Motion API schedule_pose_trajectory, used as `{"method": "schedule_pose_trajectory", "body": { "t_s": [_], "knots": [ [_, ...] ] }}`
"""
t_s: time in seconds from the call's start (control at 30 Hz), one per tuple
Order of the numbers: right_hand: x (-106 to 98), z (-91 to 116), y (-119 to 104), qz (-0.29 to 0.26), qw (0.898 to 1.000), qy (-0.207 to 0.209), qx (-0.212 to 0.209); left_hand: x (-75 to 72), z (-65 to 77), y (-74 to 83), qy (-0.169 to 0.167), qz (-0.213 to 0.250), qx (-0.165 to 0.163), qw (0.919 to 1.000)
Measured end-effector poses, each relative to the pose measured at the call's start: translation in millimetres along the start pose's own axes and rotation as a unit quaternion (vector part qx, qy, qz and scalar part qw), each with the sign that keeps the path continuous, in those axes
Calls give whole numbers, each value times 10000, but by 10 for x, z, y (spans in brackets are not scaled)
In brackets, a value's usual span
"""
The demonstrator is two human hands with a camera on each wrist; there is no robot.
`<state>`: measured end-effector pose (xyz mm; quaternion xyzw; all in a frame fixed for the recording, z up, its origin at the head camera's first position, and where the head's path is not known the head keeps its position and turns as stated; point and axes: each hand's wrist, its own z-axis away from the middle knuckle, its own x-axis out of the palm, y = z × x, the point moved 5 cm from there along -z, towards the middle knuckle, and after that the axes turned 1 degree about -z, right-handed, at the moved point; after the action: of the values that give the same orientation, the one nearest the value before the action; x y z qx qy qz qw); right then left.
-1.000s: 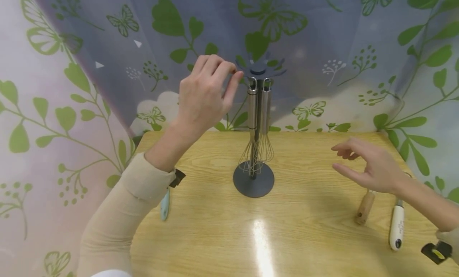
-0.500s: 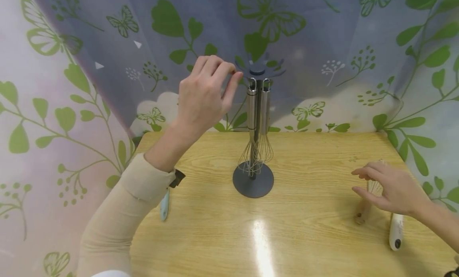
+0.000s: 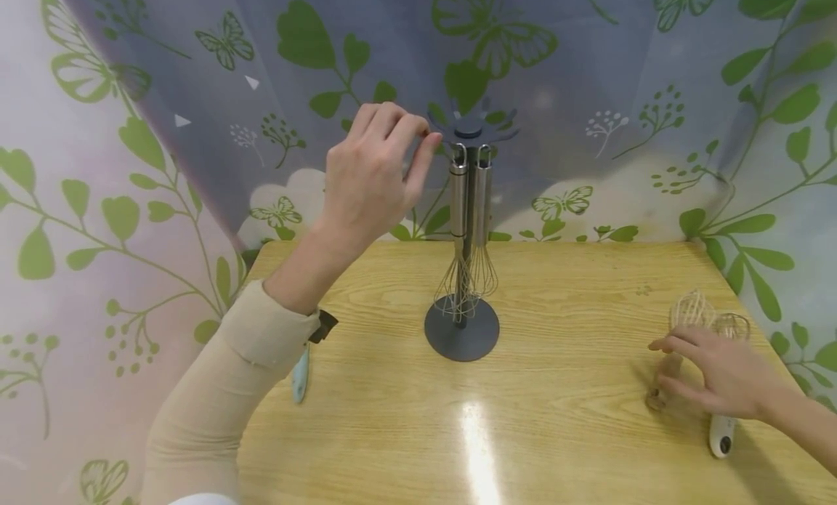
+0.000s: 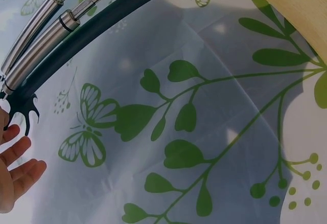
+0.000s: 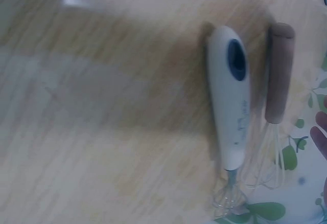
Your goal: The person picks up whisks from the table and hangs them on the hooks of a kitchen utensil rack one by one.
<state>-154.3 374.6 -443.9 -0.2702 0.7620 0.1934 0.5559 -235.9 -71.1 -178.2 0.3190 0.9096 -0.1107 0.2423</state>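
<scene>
Head view — left hand raised, fingers at rack, right hand low over whisks.

Beige long sleeve, bare hands

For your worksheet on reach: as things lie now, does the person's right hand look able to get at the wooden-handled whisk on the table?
Probably yes. The right hand lies just above the wooden-handled whisk, with only the white-handled whisk beside it and nothing on top. Whether the fingers already touch it cannot be told.
</scene>
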Motion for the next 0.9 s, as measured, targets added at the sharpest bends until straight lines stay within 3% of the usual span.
{"method": "schedule_pose_trajectory", "body": {
  "t_s": [0.9],
  "knots": [
    [262,225,93,29,9980,177,-614,24,-5,-2,26,63,-47,10000]
  ]
}}
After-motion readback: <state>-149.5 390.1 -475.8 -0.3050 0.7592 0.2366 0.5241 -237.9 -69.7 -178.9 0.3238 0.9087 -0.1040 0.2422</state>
